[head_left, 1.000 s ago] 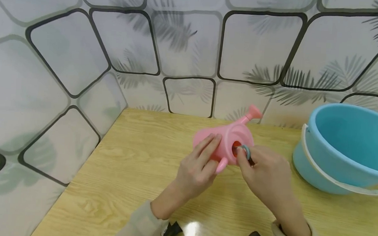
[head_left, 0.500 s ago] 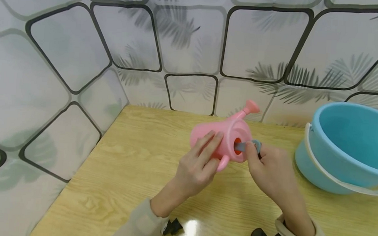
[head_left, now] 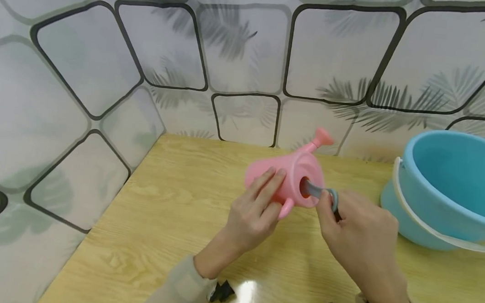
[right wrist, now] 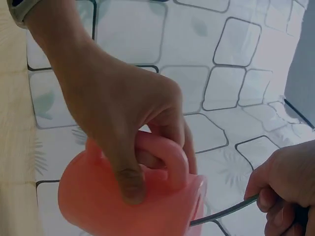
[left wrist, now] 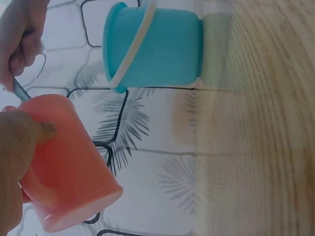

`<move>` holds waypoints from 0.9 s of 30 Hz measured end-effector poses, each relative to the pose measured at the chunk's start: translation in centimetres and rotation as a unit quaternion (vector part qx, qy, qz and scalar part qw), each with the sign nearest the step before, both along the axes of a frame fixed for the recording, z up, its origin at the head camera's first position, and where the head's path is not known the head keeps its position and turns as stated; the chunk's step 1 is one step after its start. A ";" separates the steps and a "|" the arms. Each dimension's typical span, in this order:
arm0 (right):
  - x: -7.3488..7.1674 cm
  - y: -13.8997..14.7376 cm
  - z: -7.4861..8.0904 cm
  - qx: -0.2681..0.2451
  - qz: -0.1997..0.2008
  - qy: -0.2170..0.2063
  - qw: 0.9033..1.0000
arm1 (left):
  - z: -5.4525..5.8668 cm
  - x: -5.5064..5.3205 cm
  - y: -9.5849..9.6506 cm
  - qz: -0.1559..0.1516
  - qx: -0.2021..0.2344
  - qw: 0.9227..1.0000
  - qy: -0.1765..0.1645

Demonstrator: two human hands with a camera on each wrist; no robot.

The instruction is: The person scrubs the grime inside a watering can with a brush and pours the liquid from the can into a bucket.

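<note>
A pink watering can (head_left: 272, 169) lies tilted on its side above the table, its spout up and to the right. My left hand (head_left: 251, 213) grips it, fingers passing through its loop handle (right wrist: 165, 152) and thumb pressed on the body. In my right hand (head_left: 357, 235) I hold a slim, curved grey-blue tool (head_left: 315, 190) with a rounded end by my thumb. Its other end runs into the can's round opening (head_left: 303, 186) and is hidden inside, so I cannot tell its kind. In the right wrist view the tool shows as a thin bent strip (right wrist: 224, 212).
A light blue bucket (head_left: 411, 220) with a white handle stands on the wooden table (head_left: 161, 211) to the right, close beside my right hand. Patterned wall covering (head_left: 247, 51) rises behind the table and on the left. Black wrist-strap pieces (head_left: 222, 291) show near both sleeves.
My right hand has moved right and slightly down, drawing more of the grey-blue tool out of the opening. My left hand and the watering can have hardly moved.
</note>
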State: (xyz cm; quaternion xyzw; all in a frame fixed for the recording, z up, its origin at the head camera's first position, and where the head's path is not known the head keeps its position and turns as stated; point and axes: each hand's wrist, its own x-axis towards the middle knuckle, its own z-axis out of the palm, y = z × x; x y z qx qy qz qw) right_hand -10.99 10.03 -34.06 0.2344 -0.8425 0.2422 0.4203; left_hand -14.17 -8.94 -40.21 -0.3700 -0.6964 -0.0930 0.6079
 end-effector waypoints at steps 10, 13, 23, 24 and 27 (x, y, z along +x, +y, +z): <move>-1.1 0.1 -0.7 0.029 -0.008 -0.004 1.000 | -0.4 -0.4 0.2 -0.006 0.014 1.000 -0.010; -1.0 0.2 -0.6 0.028 -0.008 0.004 1.000 | -0.4 -0.5 0.3 -0.005 0.006 1.000 -0.009; -0.8 -0.1 -0.6 0.005 -0.010 0.004 1.000 | 0.0 -0.2 0.7 -0.017 0.005 1.000 0.002; -0.8 -0.1 -0.5 -0.002 -0.008 0.007 1.000 | 0.1 -0.1 0.8 -0.017 0.001 1.000 0.009; -0.6 -0.2 -0.5 -0.018 0.000 0.008 1.000 | 0.4 0.2 0.9 -0.022 -0.002 1.000 0.020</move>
